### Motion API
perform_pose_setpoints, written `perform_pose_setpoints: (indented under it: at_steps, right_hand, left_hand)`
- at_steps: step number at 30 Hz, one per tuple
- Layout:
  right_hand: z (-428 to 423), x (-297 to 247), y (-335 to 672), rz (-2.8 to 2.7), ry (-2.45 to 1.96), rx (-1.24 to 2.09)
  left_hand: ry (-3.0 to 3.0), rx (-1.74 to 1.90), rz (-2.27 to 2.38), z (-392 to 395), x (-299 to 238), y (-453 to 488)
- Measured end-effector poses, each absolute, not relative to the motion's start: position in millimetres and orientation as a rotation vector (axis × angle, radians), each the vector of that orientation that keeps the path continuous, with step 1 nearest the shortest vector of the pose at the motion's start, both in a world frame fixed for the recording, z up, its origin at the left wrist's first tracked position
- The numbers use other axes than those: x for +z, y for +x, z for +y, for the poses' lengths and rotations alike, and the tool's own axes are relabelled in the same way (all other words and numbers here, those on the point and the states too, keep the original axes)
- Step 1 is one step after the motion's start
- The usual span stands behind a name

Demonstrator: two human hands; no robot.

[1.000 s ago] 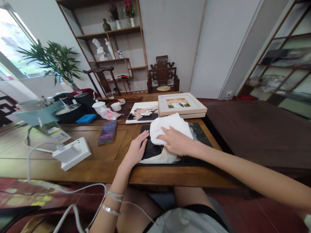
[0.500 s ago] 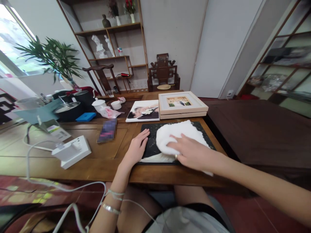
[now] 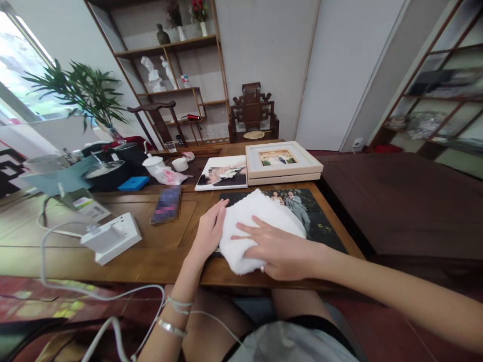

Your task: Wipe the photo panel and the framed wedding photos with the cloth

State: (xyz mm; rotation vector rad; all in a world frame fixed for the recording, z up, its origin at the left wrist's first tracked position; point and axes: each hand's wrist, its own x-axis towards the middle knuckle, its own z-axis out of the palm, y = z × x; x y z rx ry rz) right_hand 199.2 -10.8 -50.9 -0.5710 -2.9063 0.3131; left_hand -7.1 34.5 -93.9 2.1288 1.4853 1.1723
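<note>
A dark photo panel point(image 3: 320, 221) showing a couple lies flat at the front of the wooden table point(image 3: 166, 251). A white towel point(image 3: 252, 221) is bunched over its left part. My right hand point(image 3: 279, 249) lies flat on the towel with fingers spread, pressing it down. My left hand point(image 3: 209, 231) rests open at the panel's left edge, fingers touching the towel's side. Silver bracelets ring my left wrist.
Behind the panel lie a second photo print point(image 3: 222, 173) and a stacked white picture frame point(image 3: 281, 161). To the left are a phone point(image 3: 166, 203), a white power strip point(image 3: 113, 236) with cables, a blue box, cups, pots and a plant. A dark bench stands on the right.
My right hand slid the towel from the panel's middle and right toward its left front corner, uncovering the couple in the picture. The left hand stayed at the panel's edge.
</note>
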Motion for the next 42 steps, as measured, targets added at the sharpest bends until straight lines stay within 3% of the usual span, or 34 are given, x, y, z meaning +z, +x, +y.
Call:
perform_pose_setpoints:
  at_steps: [4, 11, 19, 25, 38, 42]
  right_hand:
    - [-21.8, -41.1, 218.1, -2.925, -0.549, 0.468]
    - [2.1, -39.5, 246.7, -2.708, -1.12, 0.412]
    - [77.1, -39.7, 185.4, -2.573, -1.038, 0.411]
    - [88.3, -31.7, 154.6, -2.601, -0.996, 0.431]
    - [58.3, -46.1, 315.3, -2.526, -1.38, 0.299]
    - [58.2, -54.5, 323.8, -2.547, -1.407, 0.23]
  left_hand:
    - [2.167, 1.091, 1.498, 33.2, -93.3, -6.6]
    - [2.273, 1.023, 1.459, 33.9, -97.0, -6.9]
    - [2.286, 1.012, 1.463, 36.3, -96.5, -7.5]
    - [2.298, 1.01, 1.442, 35.3, -94.4, -7.8]
    - [2.244, 1.022, 1.441, 35.7, -97.6, -8.5]
    - [2.252, 1.023, 1.448, 36.5, -98.0, -8.7]
